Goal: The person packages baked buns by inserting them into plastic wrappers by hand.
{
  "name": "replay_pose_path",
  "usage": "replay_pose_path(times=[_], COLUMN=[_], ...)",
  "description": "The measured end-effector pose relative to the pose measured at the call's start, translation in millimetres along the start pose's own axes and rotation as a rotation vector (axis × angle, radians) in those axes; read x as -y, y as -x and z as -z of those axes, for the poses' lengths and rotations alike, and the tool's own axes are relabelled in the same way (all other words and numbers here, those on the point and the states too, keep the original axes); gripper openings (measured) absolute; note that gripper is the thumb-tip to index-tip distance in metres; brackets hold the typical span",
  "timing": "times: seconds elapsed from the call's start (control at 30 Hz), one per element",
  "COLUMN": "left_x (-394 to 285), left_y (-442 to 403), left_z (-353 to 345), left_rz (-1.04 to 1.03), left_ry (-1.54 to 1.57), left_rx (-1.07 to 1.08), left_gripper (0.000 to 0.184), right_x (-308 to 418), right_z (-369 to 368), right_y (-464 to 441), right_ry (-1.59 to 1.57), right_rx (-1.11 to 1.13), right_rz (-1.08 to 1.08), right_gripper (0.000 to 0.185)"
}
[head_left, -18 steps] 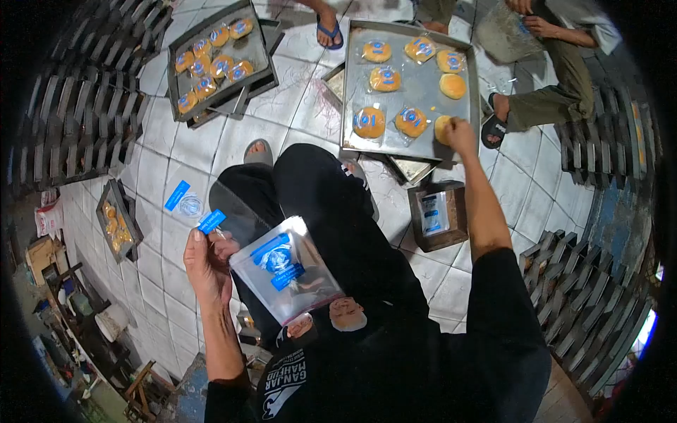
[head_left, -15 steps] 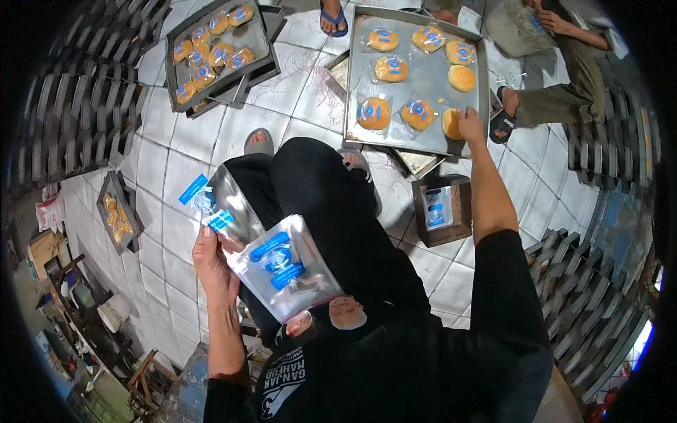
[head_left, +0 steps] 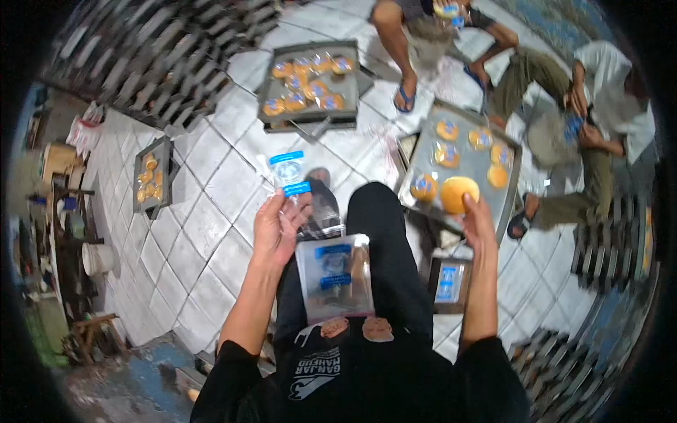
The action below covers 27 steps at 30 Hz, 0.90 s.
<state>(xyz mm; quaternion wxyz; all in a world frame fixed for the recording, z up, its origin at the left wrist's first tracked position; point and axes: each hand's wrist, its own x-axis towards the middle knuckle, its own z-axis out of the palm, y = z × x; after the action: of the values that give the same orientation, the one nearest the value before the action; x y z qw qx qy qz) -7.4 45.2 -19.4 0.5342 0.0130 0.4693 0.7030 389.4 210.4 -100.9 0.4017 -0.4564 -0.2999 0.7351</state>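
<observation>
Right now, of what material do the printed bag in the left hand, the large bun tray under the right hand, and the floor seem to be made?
Printed bag: glossy, thin plastic film, see-through with bright glints.
Large bun tray: probably metal, dull grey with a thin raised rim.
Floor: likely ceramic tiles, pale squares with dark joints.

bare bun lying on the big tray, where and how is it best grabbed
I'd set the grip on opposite rounded edges, coming from above and the near side: the bare bun sits dome up on the big tray, with a wrapped bun close on its far side and bare tray surface nearer.
</observation>
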Motion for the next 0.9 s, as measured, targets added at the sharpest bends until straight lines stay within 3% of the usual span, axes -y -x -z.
replay_pose_path(times=[0.1, 0.17, 0.2, 0.23, 0.3, 0.37, 0.4, 0.5, 0.53, 0.63, 0.67, 0.77, 0.83, 0.9], left_x=[-8.6, -5.8, -4.7, -2.2, -0.9, -18.4, -20.0, -28.3, -30.5, -34.6, -26.5, -3.8, 9.2, 0.1], left_y=[-29.2, -40.3, -42.8, -46.1, -36.1, 0.7, 11.8, 34.8, 48.1, 25.5, -0.2, 25.7, 64.6, 53.3], left_z=[5.8, 1.0, -3.5, -6.8, -13.5, -33.9, -38.1, -31.7, -34.7, -1.7, 25.5, 9.6, -17.7, -17.2], left_rz=[0.002, 0.037, 0.056, 0.077, 0.082, 0.136, 0.137, 0.268, 0.181, 0.179, 0.175, -0.001, -0.205, -0.318], left_ry=[0.13, 0.169, 0.185, 0.203, 0.176, 0.129, 0.116, 0.098, 0.101, 0.267, 0.415, 0.281, 0.046, 0.134], left_rx=[0.092, -0.043, -0.053, -0.064, 0.03, 0.118, 0.129, 0.237, 0.232, 0.265, 0.528, 0.18, 0.244, 0.255], left_gripper=[0.019, 0.018, 0.018, 0.018, 0.026, 0.031, 0.039, 0.039, 0.039, 0.044, 0.044, 0.049, 0.055, 0.05], right_x=[21.3, 17.8, 8.7, -4.0, -22.1, -38.4, -36.4, -12.5, -11.6, -35.3, -50.7, -73.0, -52.9, -40.4], right_z=[-125.3, -196.6, -218.6, -227.7, -233.0, -228.6, -236.4, -267.9, -272.0, -299.7, -301.9, -299.0, -298.4, -307.1], right_y=[58.5, 106.5, 120.4, 116.4, 114.0, 84.3, 85.3, 109.9, 112.5, 120.8, 122.1, 103.6, 104.6, 99.5], right_ry=[0.095, 0.402, 0.784, 0.792, 0.962, 1.035, 0.976, 1.157, 1.232, 1.154, 1.171, 1.391, 1.437, 1.44], right_rx=[0.259, 0.325, 0.342, 0.558, 0.621, 0.406, 0.339, 0.421, 0.411, 0.478, 0.623, 0.563, 0.507, 0.495], right_rz=[0.118, 0.282, 0.753, 1.025, 1.179, 1.296, 1.293, 1.466, 1.388, 1.184, 1.09, 1.202, 1.211, 1.22], right_gripper=[0.047, 0.048, 0.045, 0.05, 0.05, 0.049, 0.048, 0.043, 0.039, 0.04, 0.041, 0.059, 0.061, 0.06])
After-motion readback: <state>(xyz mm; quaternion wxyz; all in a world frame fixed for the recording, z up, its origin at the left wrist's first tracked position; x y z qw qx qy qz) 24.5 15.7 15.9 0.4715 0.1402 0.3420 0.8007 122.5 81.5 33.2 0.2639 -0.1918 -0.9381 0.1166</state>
